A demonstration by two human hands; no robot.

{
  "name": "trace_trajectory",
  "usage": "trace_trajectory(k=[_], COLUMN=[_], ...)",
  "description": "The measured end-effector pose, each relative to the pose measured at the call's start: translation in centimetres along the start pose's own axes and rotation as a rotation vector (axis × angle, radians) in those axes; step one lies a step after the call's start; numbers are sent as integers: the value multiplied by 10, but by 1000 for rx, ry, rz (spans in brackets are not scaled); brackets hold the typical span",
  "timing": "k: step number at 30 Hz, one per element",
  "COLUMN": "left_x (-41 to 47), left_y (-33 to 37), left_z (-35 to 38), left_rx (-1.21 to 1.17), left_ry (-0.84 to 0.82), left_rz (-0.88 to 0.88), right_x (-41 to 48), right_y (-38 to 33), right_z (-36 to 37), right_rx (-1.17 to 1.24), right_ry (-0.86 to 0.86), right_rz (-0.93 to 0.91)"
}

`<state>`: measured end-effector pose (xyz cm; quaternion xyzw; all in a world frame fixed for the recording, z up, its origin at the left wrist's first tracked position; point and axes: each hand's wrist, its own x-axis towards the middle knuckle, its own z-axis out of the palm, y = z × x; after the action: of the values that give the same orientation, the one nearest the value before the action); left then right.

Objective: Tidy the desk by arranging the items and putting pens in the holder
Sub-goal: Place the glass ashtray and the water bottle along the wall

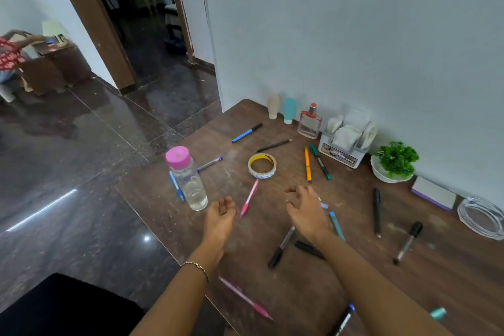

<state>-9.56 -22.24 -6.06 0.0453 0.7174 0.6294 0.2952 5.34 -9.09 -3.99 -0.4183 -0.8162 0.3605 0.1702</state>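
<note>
**Pens scattered, both hands empty**

Many pens lay loose on the brown desk (300, 294), none of them standing in a holder. A pink pen (248, 199) lay slanted between the two hands, its tip pointing toward a tape roll (262, 166). An orange pen (308, 164) and a green marker (320, 161) lay side by side just in front of a white caddy (341, 157), which was filled with white folded things. A blue pen (246, 132) and a dark pencil (273, 145) lay farther back. A black pen (377, 211) and a black marker (408, 242) lay to the right. A second pink pen (245, 298) was near the front edge.

The left hand (221, 210) hovered beside a bottle (186, 177) with its fingers loosely curled, holding nothing. The right hand (305, 207) was over the desk with its fingers apart and bent, also holding nothing.
</note>
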Motion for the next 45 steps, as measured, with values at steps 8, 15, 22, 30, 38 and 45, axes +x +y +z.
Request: trace_trajectory(k=[8,15,22,30,38,45], left_x=[34,42,72,91,116,130], left_y=[2,11,17,35,65,96], left_z=[-37,-82,-92,-95,-78,-44], left_rx=[79,189,381,369,346,328], left_ry=[147,332,154,-62,-189,-263], left_rz=[-91,39,307,332,379,457], right_x=[47,58,69,85,106,130], right_y=[-44,-91,-127,-142,-156,-156], right_z=[52,115,145,143,120,87], right_rx=[84,133,181,185,165,175], right_ry=[-52,-257,-244,-212,-106,-19], right_rz=[-44,-196,-257,-218,-180,-199])
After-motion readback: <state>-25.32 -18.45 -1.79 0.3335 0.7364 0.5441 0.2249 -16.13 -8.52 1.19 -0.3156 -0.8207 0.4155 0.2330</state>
